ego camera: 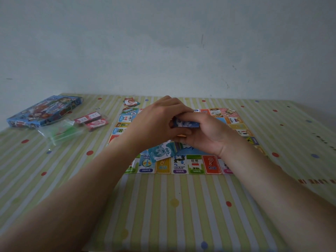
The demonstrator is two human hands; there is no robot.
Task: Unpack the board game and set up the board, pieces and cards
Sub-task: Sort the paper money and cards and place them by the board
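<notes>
While you held hands together over board (211,165), left hand (160,120) and right hand (206,136) both curled fingers round blue note stack (185,124); loose 100 note (161,151) lay below.

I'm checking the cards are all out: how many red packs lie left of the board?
2. One red pack lies between the box and the board; the other lies just in front. None look hidden there.
</notes>
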